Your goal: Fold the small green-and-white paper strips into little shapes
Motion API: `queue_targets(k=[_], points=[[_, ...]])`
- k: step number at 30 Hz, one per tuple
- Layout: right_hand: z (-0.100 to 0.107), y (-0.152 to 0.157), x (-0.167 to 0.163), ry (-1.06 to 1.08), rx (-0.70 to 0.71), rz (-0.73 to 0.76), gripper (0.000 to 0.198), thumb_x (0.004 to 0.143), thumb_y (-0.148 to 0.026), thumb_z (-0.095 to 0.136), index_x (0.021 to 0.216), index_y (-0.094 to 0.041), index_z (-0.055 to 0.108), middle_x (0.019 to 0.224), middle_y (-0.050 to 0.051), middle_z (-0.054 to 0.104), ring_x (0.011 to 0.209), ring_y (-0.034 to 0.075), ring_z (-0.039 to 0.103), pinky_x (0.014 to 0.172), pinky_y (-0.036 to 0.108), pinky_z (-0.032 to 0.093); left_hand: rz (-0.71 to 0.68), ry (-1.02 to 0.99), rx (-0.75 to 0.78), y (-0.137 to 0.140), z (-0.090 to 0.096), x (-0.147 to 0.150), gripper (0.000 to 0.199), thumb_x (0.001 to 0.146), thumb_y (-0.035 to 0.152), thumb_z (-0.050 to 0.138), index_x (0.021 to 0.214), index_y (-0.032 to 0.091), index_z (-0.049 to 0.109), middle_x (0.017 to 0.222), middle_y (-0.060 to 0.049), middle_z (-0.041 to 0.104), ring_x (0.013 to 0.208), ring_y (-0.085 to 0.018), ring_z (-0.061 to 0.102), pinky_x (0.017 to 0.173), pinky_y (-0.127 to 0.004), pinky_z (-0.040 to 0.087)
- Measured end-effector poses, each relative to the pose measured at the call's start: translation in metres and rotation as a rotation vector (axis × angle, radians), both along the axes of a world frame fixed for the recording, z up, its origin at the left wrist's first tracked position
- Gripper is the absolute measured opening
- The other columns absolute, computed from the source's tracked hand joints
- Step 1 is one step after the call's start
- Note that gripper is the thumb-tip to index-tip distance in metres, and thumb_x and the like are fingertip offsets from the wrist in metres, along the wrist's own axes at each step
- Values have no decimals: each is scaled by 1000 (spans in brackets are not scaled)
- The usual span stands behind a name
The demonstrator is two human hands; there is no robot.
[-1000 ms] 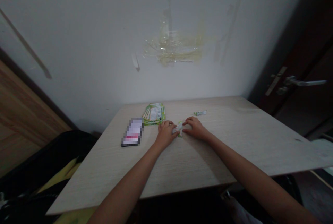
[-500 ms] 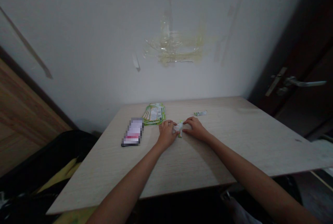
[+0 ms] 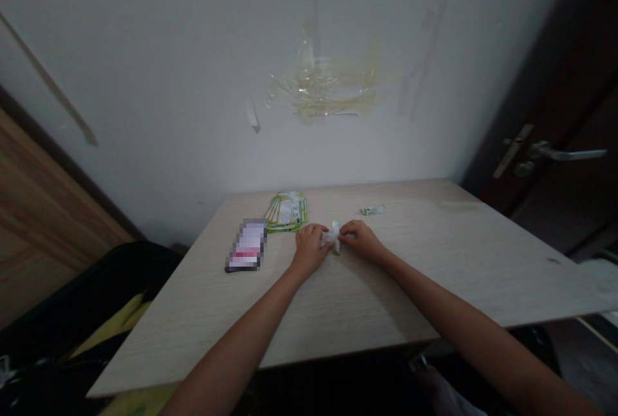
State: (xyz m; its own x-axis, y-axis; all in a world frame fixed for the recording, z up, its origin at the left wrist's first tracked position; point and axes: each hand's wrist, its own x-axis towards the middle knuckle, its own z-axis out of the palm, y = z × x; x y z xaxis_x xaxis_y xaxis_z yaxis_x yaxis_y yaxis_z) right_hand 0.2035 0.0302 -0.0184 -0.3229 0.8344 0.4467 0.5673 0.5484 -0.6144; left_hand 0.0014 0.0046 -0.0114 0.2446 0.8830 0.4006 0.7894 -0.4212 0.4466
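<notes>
Between my two hands, low over the middle of the table, is a small, partly folded green-and-white wrapper. My left hand is closed on its left side, thumb and fingers pinching a whitish part. From the other side, my right hand pinches the wrapper's right edge between thumb and fingertips. The fingers cover some of it, and its print is too small to read. Just behind my left hand lies a fanned stack of flat green-and-white packets.
A phone with a blurred-out screen lies left of my left hand. Behind my right hand rests a small folded green-and-white wrapper. The pale wooden table meets a wall with peeling tape. A dark door stands at right.
The wrapper now stands straighter and shows more of its green upper end. My right hand has shifted slightly, with its fingertips closing on the wrapper's edge. My left hand has barely moved.
</notes>
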Motion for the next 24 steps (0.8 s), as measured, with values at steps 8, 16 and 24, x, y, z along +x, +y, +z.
queue_targets(k=[8, 16, 24], points=[[7, -3, -1, 131, -106, -128, 15, 79, -28, 63, 81, -19, 74, 85, 6, 74, 83, 21, 67, 83, 33, 49, -55, -51, 62, -3, 7, -2, 25, 86, 26, 63, 112, 24, 66, 113, -5, 65, 116, -24, 54, 104, -42, 36], [15, -9, -2, 165, -155, -59, 22, 82, -35, 60, 84, -18, 74, 86, 6, 75, 83, 21, 67, 82, 32, 49, -108, -99, 58, -3, 8, -1, 23, 89, 25, 61, 107, 29, 74, 117, -4, 68, 117, -23, 55, 107, -45, 35], [14, -9, -4, 216, -133, 22, 24, 84, -38, 60, 89, -18, 74, 92, 7, 76, 88, 21, 68, 86, 34, 50, -115, -162, 14, -6, 13, 3, 26, 87, 27, 62, 110, 29, 73, 129, -5, 65, 125, -25, 54, 111, -47, 36]])
